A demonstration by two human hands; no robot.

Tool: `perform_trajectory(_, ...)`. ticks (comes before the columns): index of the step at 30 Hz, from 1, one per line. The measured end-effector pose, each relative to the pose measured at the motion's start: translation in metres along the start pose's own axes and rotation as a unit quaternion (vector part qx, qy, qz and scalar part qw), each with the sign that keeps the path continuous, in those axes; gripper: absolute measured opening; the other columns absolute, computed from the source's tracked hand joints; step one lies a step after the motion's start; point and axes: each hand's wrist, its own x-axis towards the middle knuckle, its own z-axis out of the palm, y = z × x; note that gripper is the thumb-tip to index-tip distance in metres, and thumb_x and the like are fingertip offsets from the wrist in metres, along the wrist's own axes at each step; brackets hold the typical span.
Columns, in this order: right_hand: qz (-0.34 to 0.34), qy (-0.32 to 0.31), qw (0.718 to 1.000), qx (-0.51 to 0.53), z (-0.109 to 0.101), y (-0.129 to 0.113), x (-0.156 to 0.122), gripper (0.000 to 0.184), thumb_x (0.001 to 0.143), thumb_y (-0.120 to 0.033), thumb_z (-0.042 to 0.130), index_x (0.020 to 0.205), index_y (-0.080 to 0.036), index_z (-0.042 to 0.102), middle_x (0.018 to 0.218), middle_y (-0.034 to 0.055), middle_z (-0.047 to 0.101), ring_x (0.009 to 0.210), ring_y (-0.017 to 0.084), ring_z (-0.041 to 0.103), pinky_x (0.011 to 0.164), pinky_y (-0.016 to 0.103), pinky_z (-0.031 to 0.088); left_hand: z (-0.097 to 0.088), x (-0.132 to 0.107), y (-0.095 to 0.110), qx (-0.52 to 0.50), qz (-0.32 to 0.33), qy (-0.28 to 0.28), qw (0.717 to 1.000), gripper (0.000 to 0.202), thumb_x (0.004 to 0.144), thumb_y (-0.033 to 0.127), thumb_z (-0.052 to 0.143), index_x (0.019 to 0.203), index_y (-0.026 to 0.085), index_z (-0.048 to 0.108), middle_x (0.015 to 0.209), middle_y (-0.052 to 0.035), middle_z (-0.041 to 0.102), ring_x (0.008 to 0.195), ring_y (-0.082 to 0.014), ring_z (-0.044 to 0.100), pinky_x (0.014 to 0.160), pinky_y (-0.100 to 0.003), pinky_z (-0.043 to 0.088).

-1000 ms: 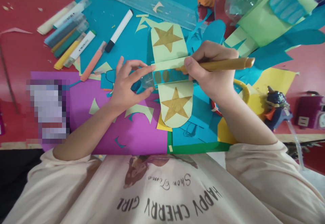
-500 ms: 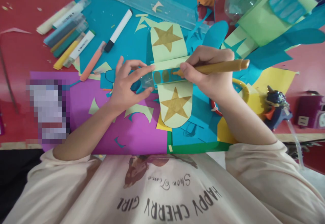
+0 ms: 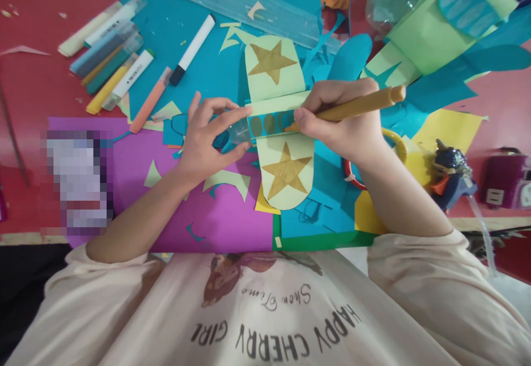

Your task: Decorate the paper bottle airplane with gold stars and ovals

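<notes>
My right hand [image 3: 338,120] is closed round an ochre marker [image 3: 359,103], its tip low on the blue strip [image 3: 263,127] with dark ovals. That strip runs along the middle of a pale green paper craft [image 3: 296,100]. Two rounded wings reach out from it, one away from me and one towards me, each bearing a brown star [image 3: 287,171]. At the craft's left end, my left hand [image 3: 203,139] holds it between thumb and forefinger, around a clear plastic piece [image 3: 238,132] that looks like a bottle neck. The right fingers cover the strip's right end.
Several markers [image 3: 108,51] lie at the upper left, with a white one [image 3: 194,48] nearby. Paper scraps cover blue and purple sheets [image 3: 232,217]. A pixelated object [image 3: 78,181] lies left. At the right are a clear bottle [image 3: 398,1], a green-and-blue paper craft [image 3: 431,40] and a glue gun [image 3: 454,175].
The marker's tip has shifted slightly down on the blue strip, and its back end has tilted up a little. My left hand and the craft hold nearly the same place.
</notes>
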Motion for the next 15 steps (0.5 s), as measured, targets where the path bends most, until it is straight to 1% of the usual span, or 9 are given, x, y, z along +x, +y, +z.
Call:
perform_trajectory(4,0.012,-0.002,1.0,0.008,-0.0004,0.0003,0.0001,0.036,0.082,-0.038,0.066,0.056,-0.023,0.046,0.05,-0.0027,0.05,0.05,0.012,0.049,0.049,0.028,0.045,-0.0009,0.0002,0.0005,0.001,-0.004,-0.006,1.0,0.043,0.086,0.051,0.059,0.128,0.04,0.057,0.123,-0.0035,0.06,0.116,-0.0292,0.059,0.117,-0.056,0.029)
perform_trajectory(6,0.014,0.001,1.0,0.011,-0.0001,-0.0002,0.0003,0.036,0.081,-0.037,0.066,0.056,-0.023,0.047,0.05,-0.0024,0.051,0.051,0.012,0.049,0.049,0.028,0.045,-0.0016,0.0003,0.0013,0.004,-0.005,-0.005,1.0,0.043,0.086,0.051,0.059,0.127,0.04,0.057,0.122,-0.0032,0.061,0.115,-0.0287,0.059,0.116,-0.055,0.03)
perform_trajectory(12,-0.012,0.023,0.999,0.029,0.0019,-0.0039,0.0031,0.039,0.081,-0.044,0.063,0.054,-0.023,0.045,0.051,-0.0025,0.051,0.047,0.01,0.043,0.044,0.027,0.036,-0.0007,-0.0001,0.0011,0.002,-0.001,0.004,1.0,0.043,0.087,0.051,0.058,0.127,0.038,0.057,0.122,-0.0037,0.061,0.114,-0.0281,0.06,0.116,-0.055,0.031)
perform_trajectory(15,-0.021,0.036,0.999,0.025,0.0032,-0.0047,0.0037,0.039,0.082,-0.045,0.061,0.054,-0.022,0.045,0.051,-0.0023,0.05,0.047,0.01,0.043,0.044,0.027,0.035,0.0001,-0.0001,0.0003,0.002,0.003,0.008,1.0,0.043,0.087,0.051,0.058,0.127,0.039,0.057,0.121,-0.0033,0.061,0.115,-0.0279,0.06,0.116,-0.055,0.031)
